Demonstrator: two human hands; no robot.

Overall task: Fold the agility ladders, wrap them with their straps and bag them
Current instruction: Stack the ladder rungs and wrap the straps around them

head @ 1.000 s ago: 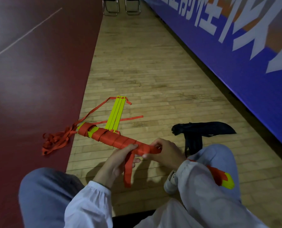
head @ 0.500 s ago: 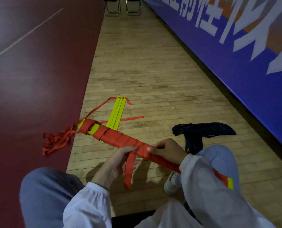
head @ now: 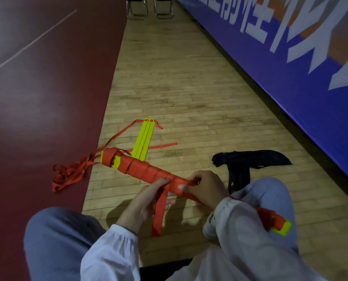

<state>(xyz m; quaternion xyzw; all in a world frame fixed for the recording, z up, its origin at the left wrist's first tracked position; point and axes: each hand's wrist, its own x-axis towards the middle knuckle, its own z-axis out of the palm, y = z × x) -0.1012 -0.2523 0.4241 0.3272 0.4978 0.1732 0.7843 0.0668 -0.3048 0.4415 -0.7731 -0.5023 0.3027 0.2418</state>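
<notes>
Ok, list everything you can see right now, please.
wrapped ladder: one, orange strap over yellow rungs, held above the floor
strap tail: one, orange, hanging from the wrapped ladder
loose rungs: one stack, yellow, on the wood floor beyond
strap tangle: one heap, orange, on the dark red floor, left
bag: one, black, on the floor, right
chairs: two, dark, far end
banner: one, blue, right side
left hand: grips wrapped ladder
right hand: grips wrapped ladder
</notes>
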